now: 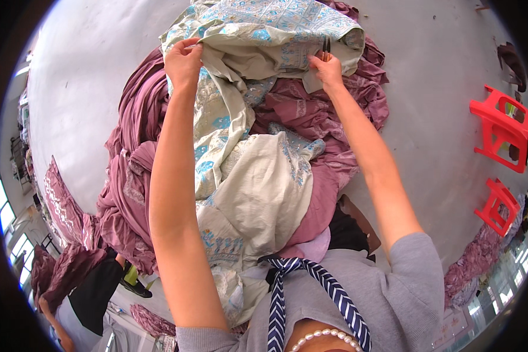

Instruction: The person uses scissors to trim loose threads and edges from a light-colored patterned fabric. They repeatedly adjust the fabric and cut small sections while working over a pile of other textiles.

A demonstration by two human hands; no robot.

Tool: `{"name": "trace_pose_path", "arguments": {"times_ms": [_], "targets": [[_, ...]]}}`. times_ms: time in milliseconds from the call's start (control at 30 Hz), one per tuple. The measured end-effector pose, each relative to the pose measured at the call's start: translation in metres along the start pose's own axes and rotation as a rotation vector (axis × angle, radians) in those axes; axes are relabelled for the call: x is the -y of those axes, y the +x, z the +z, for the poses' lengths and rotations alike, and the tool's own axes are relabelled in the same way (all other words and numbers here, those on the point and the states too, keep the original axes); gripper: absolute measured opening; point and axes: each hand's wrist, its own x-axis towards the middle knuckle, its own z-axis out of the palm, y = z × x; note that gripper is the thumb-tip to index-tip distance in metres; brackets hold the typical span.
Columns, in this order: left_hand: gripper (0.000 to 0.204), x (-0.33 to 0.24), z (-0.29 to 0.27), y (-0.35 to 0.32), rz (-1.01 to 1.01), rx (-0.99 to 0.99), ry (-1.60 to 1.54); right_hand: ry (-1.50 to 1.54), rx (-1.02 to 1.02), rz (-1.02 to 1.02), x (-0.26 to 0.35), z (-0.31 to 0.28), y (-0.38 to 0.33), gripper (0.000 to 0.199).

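Pale green fabric [240,176] with blue embroidery lies bunched over my lap and spreads out ahead of me. At the far end, my left hand [183,63] pinches its folded edge between thumb and fingers. My right hand [327,69] is closed around small thread snips [327,47], whose dark blades point away from me. That hand also rests against the fabric, and its fingertips are partly hidden, so I cannot tell whether it grips the cloth too. Mauve fabric [141,105] with woven pattern lies in heavy folds beneath and around the green cloth.
Two red plastic stools, a larger one [501,129] and a smaller one [498,206], stand on the grey floor [428,117] to the right. Another mauve heap [478,264] lies at lower right. A co-worker [82,305] sits at lower left, handling mauve fabric.
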Motion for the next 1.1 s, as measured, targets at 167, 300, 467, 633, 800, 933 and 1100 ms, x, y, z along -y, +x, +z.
{"name": "trace_pose_path", "arguments": {"times_ms": [167, 300, 467, 633, 800, 933, 1100], "targets": [[0.035, 0.011, -0.006, -0.009, 0.113, 0.107, 0.132, 0.133, -0.1, -0.005, -0.023, 0.009, 0.015, 0.026], [0.089, 0.008, -0.013, -0.03, 0.192, 0.234, 0.382, 0.25, -0.118, -0.072, -0.018, -0.003, 0.027, 0.027], [0.075, 0.015, -0.002, -0.055, 0.106, 0.088, 0.771, 0.223, -0.159, 0.007, 0.006, -0.029, 0.022, 0.019], [0.034, 0.027, 0.011, -0.071, 0.155, 0.033, 0.972, 0.139, -0.229, 0.007, 0.005, -0.05, 0.015, 0.018], [0.013, 0.034, 0.012, -0.084, 0.296, 0.022, 0.892, 0.159, -0.221, -0.038, -0.009, -0.073, 0.025, 0.014], [0.013, 0.037, 0.007, -0.092, 0.51, 0.036, 0.76, 0.142, -0.222, -0.089, -0.012, -0.085, 0.034, 0.016], [0.021, 0.03, 0.003, -0.114, 0.594, 0.124, 0.655, -0.287, -0.4, -0.367, -0.001, -0.076, 0.024, 0.015]]}}
